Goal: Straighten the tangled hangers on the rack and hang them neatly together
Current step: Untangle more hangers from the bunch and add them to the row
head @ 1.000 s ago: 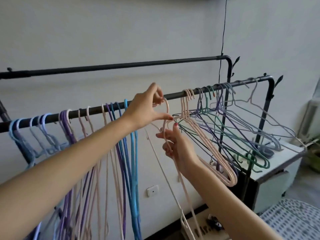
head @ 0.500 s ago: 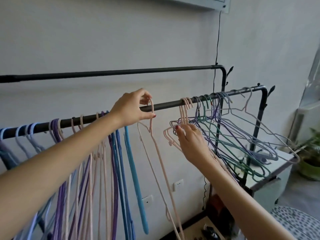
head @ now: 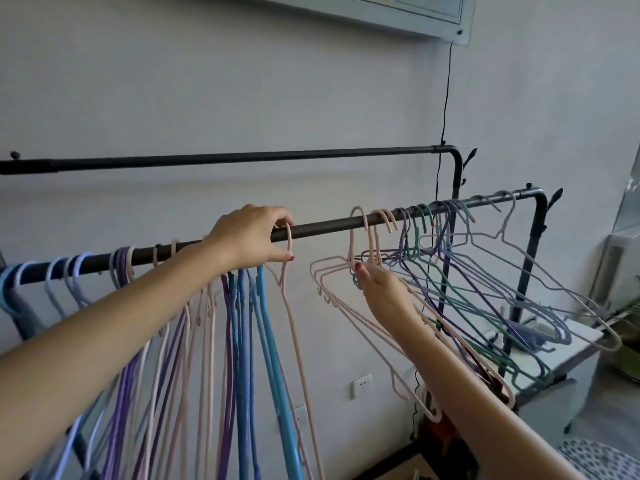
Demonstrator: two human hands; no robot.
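While a pink hanger (head: 290, 268) hangs by its hook on the front rail (head: 329, 224), the left hand (head: 251, 241) pinches that hook between thumb and fingers. The right hand (head: 379, 284) grips the necks of the tangled pink hangers (head: 374, 306) farther right. Blue hangers (head: 258, 341) hang straight just left; green and purple ones (head: 485, 289) splay rightward.

A white wall socket (head: 362, 386) sits low on the wall (head: 242, 98), a black cable (head: 446, 98) hanging above it
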